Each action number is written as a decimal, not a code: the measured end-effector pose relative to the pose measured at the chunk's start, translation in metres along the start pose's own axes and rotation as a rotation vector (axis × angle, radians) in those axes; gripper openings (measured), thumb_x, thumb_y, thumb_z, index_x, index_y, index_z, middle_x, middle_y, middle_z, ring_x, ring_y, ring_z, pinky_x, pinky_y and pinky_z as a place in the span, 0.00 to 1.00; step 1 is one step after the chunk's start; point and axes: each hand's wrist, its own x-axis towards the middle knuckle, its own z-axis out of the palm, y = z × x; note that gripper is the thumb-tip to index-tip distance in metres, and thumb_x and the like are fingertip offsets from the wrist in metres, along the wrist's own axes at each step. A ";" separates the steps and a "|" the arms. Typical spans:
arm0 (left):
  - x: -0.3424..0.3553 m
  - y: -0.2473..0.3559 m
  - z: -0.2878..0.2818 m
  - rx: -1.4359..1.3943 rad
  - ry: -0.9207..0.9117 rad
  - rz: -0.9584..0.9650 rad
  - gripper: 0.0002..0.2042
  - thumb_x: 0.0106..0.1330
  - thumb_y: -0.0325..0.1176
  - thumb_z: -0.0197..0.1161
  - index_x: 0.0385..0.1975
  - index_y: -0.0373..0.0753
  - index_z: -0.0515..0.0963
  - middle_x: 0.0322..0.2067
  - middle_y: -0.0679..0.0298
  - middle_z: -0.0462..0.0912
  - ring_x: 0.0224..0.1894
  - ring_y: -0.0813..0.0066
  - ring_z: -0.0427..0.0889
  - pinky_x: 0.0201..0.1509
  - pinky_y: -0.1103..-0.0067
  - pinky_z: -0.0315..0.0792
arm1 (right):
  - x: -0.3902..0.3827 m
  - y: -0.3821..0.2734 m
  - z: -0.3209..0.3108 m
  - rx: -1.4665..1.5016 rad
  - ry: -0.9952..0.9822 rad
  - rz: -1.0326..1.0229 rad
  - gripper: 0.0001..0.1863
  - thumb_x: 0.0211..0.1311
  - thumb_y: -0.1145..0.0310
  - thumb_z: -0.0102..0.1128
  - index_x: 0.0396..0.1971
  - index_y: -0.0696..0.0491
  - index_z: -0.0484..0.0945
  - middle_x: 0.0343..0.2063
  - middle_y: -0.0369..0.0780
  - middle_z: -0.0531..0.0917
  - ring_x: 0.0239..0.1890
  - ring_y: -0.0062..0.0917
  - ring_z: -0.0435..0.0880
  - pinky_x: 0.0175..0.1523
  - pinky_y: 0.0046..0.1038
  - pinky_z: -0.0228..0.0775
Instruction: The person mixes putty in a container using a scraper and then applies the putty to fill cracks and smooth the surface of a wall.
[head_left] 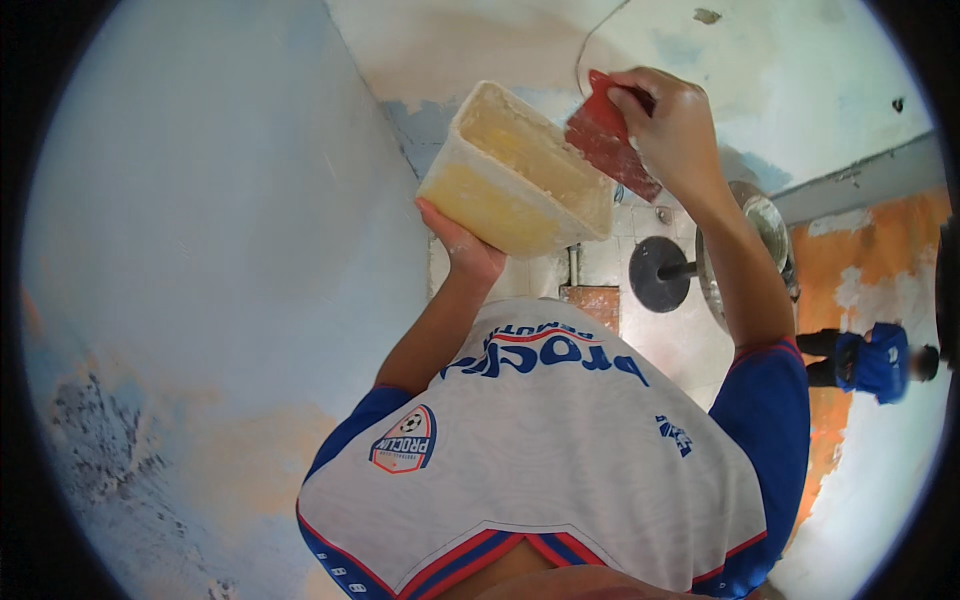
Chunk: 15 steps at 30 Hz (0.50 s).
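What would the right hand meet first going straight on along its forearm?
The right hand, gripping the red scraper, would probably meet the patchy pale wall ahead, though its distance is unclear. The yellow tub sits left of that line.

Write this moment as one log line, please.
left hand: holds yellow tub | right hand: grips red scraper | scraper: near tub

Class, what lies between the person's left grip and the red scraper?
In the head view, the yellowish tub lies between the left grip and the red scraper.
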 end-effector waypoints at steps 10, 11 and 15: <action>-0.005 0.004 -0.006 -0.015 -0.059 0.057 0.52 0.62 0.84 0.44 0.79 0.54 0.53 0.76 0.65 0.60 0.77 0.59 0.62 0.78 0.57 0.64 | -0.009 -0.018 0.012 0.002 0.033 0.098 0.08 0.64 0.71 0.64 0.39 0.57 0.88 0.34 0.51 0.88 0.36 0.48 0.87 0.44 0.42 0.78; -0.006 0.003 -0.005 -0.022 -0.049 0.059 0.52 0.63 0.84 0.40 0.78 0.51 0.55 0.75 0.64 0.62 0.76 0.61 0.63 0.77 0.60 0.64 | -0.010 -0.019 0.013 0.004 0.026 0.094 0.08 0.64 0.71 0.64 0.39 0.57 0.88 0.34 0.51 0.88 0.36 0.48 0.87 0.44 0.42 0.78; -0.007 -0.001 -0.006 -0.037 -0.082 0.022 0.52 0.62 0.84 0.41 0.79 0.54 0.53 0.76 0.65 0.60 0.77 0.59 0.62 0.78 0.58 0.63 | -0.008 -0.023 0.016 0.055 0.146 0.082 0.08 0.64 0.73 0.65 0.39 0.58 0.88 0.33 0.50 0.88 0.34 0.47 0.87 0.43 0.40 0.78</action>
